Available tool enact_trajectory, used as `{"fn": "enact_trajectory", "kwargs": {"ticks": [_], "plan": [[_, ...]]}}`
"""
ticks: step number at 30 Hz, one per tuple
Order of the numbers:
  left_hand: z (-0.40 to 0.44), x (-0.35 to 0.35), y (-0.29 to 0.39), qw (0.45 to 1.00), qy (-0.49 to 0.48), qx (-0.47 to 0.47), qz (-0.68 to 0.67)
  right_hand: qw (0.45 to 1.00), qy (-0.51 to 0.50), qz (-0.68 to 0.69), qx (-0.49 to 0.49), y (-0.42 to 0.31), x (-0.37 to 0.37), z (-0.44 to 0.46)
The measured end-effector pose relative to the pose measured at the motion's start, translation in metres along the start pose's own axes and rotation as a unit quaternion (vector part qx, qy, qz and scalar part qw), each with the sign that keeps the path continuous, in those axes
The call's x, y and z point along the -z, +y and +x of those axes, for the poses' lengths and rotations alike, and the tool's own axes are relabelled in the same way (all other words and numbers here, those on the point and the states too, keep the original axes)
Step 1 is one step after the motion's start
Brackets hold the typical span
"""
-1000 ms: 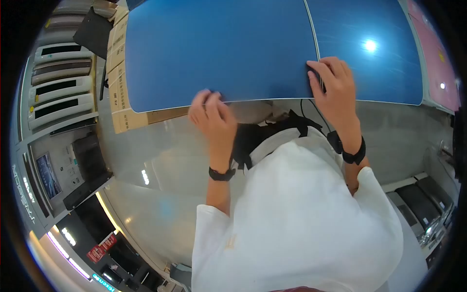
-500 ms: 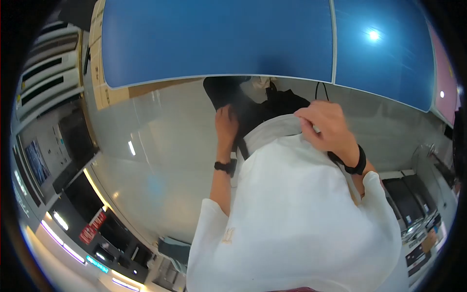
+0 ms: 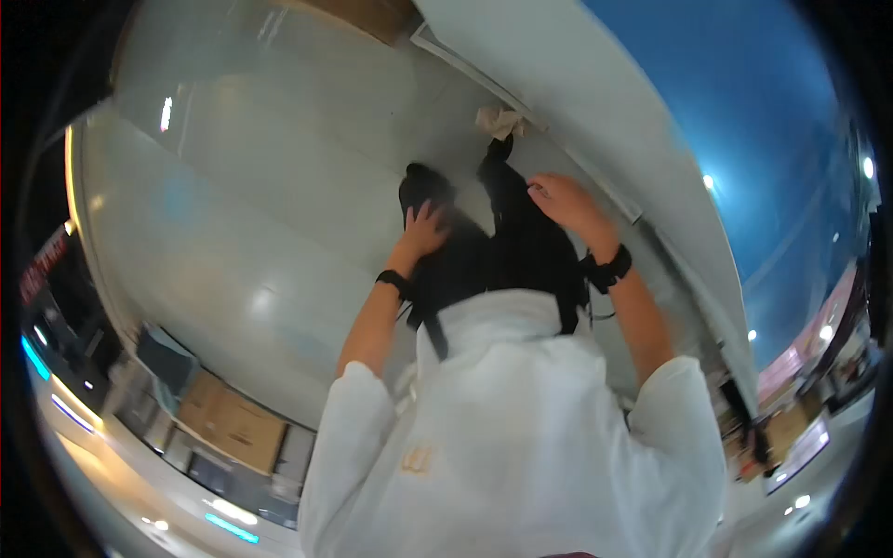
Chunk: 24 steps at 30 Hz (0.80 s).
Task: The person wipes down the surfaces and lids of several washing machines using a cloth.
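My left hand (image 3: 425, 229) is over my dark-trousered leg, its fingers spread and nothing in it. To the right, my right hand (image 3: 561, 199) hangs near my other leg, its fingers bent and partly hidden, so what they hold, if anything, cannot be made out. Both wrists wear black bands. A blue tabletop (image 3: 735, 121) with a pale side panel (image 3: 595, 74) stands to the right of my right hand. Near my foot lies a crumpled beige item (image 3: 499, 122) on the grey floor (image 3: 307, 177).
Cardboard boxes (image 3: 230, 420) and a grey-green chair-like object (image 3: 167, 361) are at the lower left. A brown box (image 3: 367, 17) shows at the top edge. Cluttered items and a bright screen (image 3: 802, 454) are at the lower right.
Both hands have left the blue tabletop's edge and dropped beside my legs. My view has swung, so the tabletop now lies at the right and more floor shows.
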<state>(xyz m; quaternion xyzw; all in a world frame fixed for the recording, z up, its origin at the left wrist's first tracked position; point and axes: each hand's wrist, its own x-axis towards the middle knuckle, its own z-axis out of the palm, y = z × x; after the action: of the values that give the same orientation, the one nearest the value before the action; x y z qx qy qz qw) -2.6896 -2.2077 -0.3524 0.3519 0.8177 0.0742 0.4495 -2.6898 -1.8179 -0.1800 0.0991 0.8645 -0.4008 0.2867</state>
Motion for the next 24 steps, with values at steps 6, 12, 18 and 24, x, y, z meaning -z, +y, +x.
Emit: {"fn": "enact_trajectory", "kwargs": {"ticks": [6, 12, 18, 24], "plan": [[0.013, -0.061, -0.044, 0.956, -0.001, 0.141, -0.256, 0.986, -0.067, 0.028, -0.147, 0.156, -0.151, 0.207], [0.014, -0.072, -0.06, 0.903, 0.17, 0.273, -0.285, 0.968, -0.124, -0.169, -0.14, 0.299, -0.254, 0.314], [0.002, -0.058, -0.074, 0.893, 0.195, 0.27, -0.302, 0.965, -0.171, -0.155, -0.127, 0.4, -0.338, 0.379], [0.026, -0.044, -0.078, 0.917, 0.181, 0.232, -0.27, 0.971, -0.18, -0.115, -0.109, 0.412, -0.391, 0.383]]}}
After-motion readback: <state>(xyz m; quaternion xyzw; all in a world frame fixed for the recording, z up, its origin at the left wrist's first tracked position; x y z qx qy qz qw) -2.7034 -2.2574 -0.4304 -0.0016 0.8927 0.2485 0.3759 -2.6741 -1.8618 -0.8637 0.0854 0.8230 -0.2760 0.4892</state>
